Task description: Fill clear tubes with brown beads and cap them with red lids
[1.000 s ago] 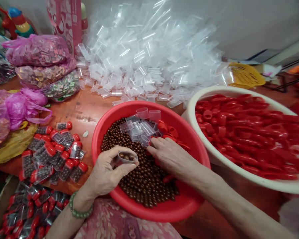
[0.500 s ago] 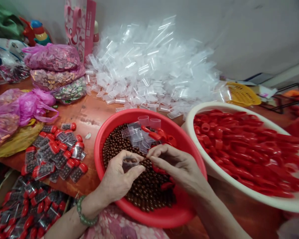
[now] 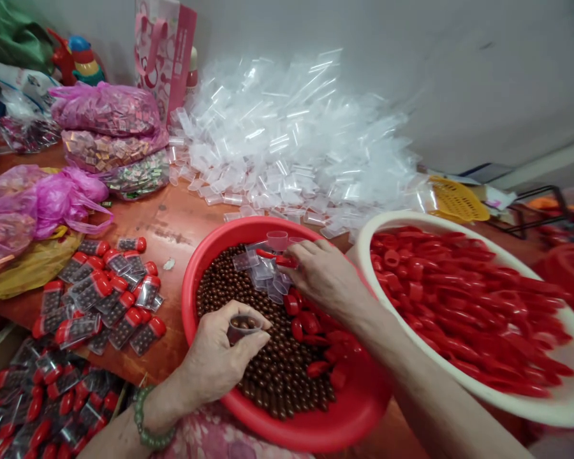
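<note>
My left hand [image 3: 224,350] grips a small clear plastic container [image 3: 243,324], its open mouth turned up and brown balls visible inside. Below it, brown balls [image 3: 287,376] fill much of a red basin [image 3: 190,280]. My right hand [image 3: 323,274] is closed at the basin's far side, its fingertips on a red plastic cap [image 3: 286,261]. Beside those fingertips, empty clear containers [image 3: 265,274] lie on the balls. Loose red caps [image 3: 309,322] are scattered under my right wrist. The right fingertips are partly hidden by the hand itself.
A cream tub [image 3: 459,389] heaped with red caps stands at the right. Clear containers [image 3: 287,146] are piled against the wall. Filled containers with red caps [image 3: 95,287] lie on the table's left, more in a box [image 3: 52,408] below. Pink bags [image 3: 105,111] sit behind.
My right hand has moved from beside the left hand to the basin's far side, onto a red cap. My left hand still holds the clear container. The view has shifted slightly.
</note>
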`<action>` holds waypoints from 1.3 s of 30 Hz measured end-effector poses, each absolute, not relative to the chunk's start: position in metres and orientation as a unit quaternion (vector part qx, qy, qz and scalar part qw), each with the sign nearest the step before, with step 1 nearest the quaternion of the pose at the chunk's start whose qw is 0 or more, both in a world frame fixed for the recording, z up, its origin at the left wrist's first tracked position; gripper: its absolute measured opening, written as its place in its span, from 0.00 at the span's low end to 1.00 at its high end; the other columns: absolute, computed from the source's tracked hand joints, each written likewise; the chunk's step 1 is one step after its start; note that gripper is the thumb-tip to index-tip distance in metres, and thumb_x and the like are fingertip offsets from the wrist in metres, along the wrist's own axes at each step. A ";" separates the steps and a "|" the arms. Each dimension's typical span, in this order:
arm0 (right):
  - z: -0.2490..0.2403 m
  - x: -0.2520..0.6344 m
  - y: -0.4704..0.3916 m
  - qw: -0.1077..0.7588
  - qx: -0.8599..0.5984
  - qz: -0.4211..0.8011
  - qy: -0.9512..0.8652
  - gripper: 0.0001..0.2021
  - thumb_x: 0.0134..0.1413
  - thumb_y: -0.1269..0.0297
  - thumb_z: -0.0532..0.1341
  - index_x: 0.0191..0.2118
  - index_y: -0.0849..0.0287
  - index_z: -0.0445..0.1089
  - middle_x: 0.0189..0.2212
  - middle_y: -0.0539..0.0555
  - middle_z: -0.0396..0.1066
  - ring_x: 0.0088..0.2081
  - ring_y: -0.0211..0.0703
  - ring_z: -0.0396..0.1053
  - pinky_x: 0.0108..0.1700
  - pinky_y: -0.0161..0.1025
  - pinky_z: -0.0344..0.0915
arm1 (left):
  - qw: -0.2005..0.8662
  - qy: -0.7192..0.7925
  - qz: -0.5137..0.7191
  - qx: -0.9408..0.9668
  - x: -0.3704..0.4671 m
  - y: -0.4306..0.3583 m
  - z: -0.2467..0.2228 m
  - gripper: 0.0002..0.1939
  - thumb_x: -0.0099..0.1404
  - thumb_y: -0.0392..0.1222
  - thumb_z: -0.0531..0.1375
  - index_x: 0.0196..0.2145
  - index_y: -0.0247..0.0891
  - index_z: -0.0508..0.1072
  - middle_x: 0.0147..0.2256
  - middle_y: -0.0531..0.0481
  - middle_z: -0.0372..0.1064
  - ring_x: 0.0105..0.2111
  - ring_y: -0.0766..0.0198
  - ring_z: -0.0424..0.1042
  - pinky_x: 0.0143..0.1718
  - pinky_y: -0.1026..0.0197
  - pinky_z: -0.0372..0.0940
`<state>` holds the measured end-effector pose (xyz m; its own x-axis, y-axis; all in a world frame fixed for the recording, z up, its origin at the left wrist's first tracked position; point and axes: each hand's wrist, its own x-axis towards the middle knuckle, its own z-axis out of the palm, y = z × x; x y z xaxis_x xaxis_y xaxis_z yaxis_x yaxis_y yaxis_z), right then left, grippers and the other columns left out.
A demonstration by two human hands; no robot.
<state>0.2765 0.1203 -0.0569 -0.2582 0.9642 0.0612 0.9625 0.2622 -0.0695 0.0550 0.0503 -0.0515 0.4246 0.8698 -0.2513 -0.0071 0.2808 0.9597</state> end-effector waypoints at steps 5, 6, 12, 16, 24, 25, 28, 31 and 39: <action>-0.057 0.276 0.131 0.064 -0.612 0.029 -0.788 0.07 0.53 0.71 0.55 0.31 0.60 0.70 0.31 0.61 0.75 0.37 0.54 0.69 0.41 0.47 0.63 | 0.660 0.425 0.338 0.518 0.055 0.050 -0.051 0.06 0.61 0.39 0.62 0.34 0.34 0.76 0.33 0.47 0.73 0.33 0.64 0.70 0.37 0.63 0.64; -0.055 0.277 0.127 0.083 -0.616 0.036 -0.782 0.07 0.55 0.70 0.55 0.32 0.59 0.71 0.31 0.60 0.75 0.37 0.53 0.70 0.41 0.46 0.64 | 0.656 0.423 0.348 0.519 0.055 0.050 -0.052 0.06 0.60 0.38 0.62 0.34 0.33 0.76 0.33 0.47 0.74 0.33 0.64 0.70 0.37 0.63 0.64; -0.040 0.269 0.084 0.265 -0.616 0.215 -0.710 0.11 0.59 0.57 0.58 0.39 0.58 0.72 0.30 0.53 0.75 0.29 0.43 0.72 0.32 0.38 0.68 | 0.669 0.434 0.406 0.446 0.059 0.051 -0.055 0.20 0.60 0.36 0.61 0.50 0.35 0.73 0.46 0.44 0.74 0.43 0.62 0.73 0.48 0.60 0.67; -0.038 0.247 0.063 0.318 -0.555 0.322 -0.699 0.06 0.58 0.63 0.61 0.37 0.56 0.73 0.28 0.50 0.74 0.28 0.39 0.71 0.30 0.34 0.68 | 0.702 0.435 0.429 0.367 0.061 0.051 -0.054 0.26 0.62 0.38 0.60 0.58 0.35 0.65 0.52 0.42 0.71 0.49 0.60 0.72 0.54 0.58 0.65; -0.036 0.226 0.041 0.350 -0.461 0.093 -0.811 0.14 0.57 0.78 0.56 0.42 0.54 0.73 0.36 0.55 0.77 0.35 0.40 0.75 0.36 0.34 0.72 | 0.706 0.426 0.457 0.333 0.058 0.055 -0.051 0.13 0.60 0.45 0.64 0.39 0.34 0.73 0.34 0.51 0.73 0.34 0.67 0.72 0.41 0.64 0.67; -0.037 0.227 0.038 0.342 -0.448 0.059 -0.824 0.15 0.57 0.78 0.56 0.44 0.54 0.73 0.36 0.55 0.77 0.35 0.41 0.75 0.36 0.35 0.73 | 0.715 0.416 0.458 0.326 0.057 0.055 -0.052 0.13 0.60 0.46 0.64 0.39 0.35 0.73 0.34 0.51 0.72 0.33 0.68 0.72 0.41 0.64 0.67; -0.040 0.231 0.035 0.341 -0.401 0.020 -0.850 0.17 0.60 0.78 0.54 0.49 0.54 0.70 0.37 0.55 0.77 0.34 0.41 0.75 0.36 0.36 0.73 | 0.718 0.410 0.456 0.330 0.056 0.055 -0.055 0.14 0.60 0.46 0.65 0.39 0.35 0.74 0.32 0.53 0.71 0.32 0.70 0.70 0.38 0.67 0.66; -0.039 0.234 0.035 0.338 -0.375 0.065 -0.861 0.18 0.60 0.78 0.53 0.54 0.57 0.65 0.39 0.57 0.76 0.35 0.41 0.74 0.37 0.37 0.73 | 0.729 0.412 0.421 0.349 0.055 0.057 -0.055 0.14 0.61 0.47 0.64 0.40 0.35 0.75 0.32 0.52 0.70 0.32 0.70 0.68 0.37 0.67 0.64; -0.034 0.241 0.041 0.296 -0.364 0.001 -0.883 0.15 0.60 0.77 0.54 0.51 0.59 0.64 0.38 0.60 0.76 0.35 0.44 0.75 0.36 0.40 0.73 | 0.728 0.374 0.344 0.460 0.053 0.063 -0.048 0.10 0.60 0.40 0.62 0.37 0.31 0.76 0.34 0.48 0.72 0.35 0.66 0.68 0.40 0.64 0.63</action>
